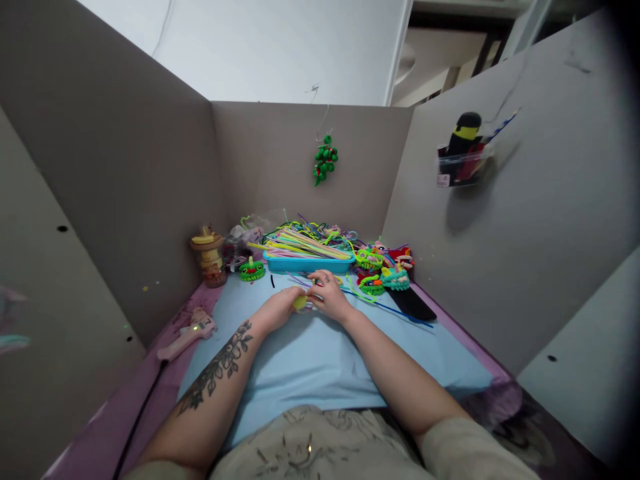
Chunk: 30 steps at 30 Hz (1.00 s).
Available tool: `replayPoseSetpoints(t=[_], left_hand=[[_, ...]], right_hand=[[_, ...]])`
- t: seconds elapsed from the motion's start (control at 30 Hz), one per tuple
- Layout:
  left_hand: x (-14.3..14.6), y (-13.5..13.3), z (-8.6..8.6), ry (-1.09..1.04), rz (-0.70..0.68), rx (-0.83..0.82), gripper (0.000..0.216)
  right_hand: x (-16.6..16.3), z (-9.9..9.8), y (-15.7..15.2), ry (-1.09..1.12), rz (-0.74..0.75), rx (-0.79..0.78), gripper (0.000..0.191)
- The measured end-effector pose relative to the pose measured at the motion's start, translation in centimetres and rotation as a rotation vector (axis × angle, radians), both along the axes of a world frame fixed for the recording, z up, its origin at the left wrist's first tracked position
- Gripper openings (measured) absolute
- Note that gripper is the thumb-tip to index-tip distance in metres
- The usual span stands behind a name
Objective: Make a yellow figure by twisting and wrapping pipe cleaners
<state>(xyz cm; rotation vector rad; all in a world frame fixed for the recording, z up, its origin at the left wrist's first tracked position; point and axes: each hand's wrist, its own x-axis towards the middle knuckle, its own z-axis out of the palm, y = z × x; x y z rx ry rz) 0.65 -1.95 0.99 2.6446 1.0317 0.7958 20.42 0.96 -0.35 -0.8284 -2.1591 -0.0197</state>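
Note:
Both my hands meet over the far part of a light blue mat (320, 353). My left hand (280, 308) is closed around a small yellow-green piece (301, 303), which looks like a bent pipe cleaner. My right hand (327, 293) curls over the same spot with its fingers bent, touching that piece; a thin strand runs under its fingers. Just beyond the hands stands a blue tray (305, 265) heaped with coloured pipe cleaners.
Grey cardboard walls box in the desk on three sides. A pink glue gun (187, 331) lies at the left, a small jar (209, 259) in the back left corner. Finished green and teal rings (383, 279) sit at the right by a black strip (411, 303). A green ornament (325, 160) hangs on the back wall.

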Motion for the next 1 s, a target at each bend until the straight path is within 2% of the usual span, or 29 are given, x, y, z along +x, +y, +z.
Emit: replayPoseSetpoints(t=[0.1, 0.2, 0.33, 0.4, 0.63, 0.83, 1.0], left_hand=[[0.0, 0.1, 0.3, -0.061, -0.005, 0.072, 0.045], [-0.2, 0.3, 0.6, -0.151, 0.129, 0.173, 0.048], [-0.3, 0.0, 0.9, -0.174, 0.304, 0.222, 0.024], [-0.2, -0.4, 1.0, -0.158, 0.323, 0.237, 0.011], [0.9, -1.7, 0.9, -0.106, 0.366, 0.221, 0.023], [0.9, -1.4, 0.7, -0.003, 0.455, 0.221, 0.016], [0.8, -1.2, 0.8, 0.061, 0.478, 0.235, 0.016]], right_hand=[[-0.1, 0.1, -0.2, -0.002, 0.008, -0.002, 0.008], [-0.2, 0.4, -0.5, 0.062, -0.040, 0.016, 0.008], [-0.1, 0.6, -0.9, 0.178, -0.144, 0.064, 0.012], [-0.1, 0.6, -1.0, 0.206, -0.199, 0.075, 0.014], [-1.0, 0.5, -1.6, 0.152, -0.212, 0.090, 0.019], [-1.7, 0.5, -1.9, 0.097, -0.195, 0.128, 0.021], [-1.2, 0.3, -1.4, 0.088, -0.206, 0.185, 0.016]])
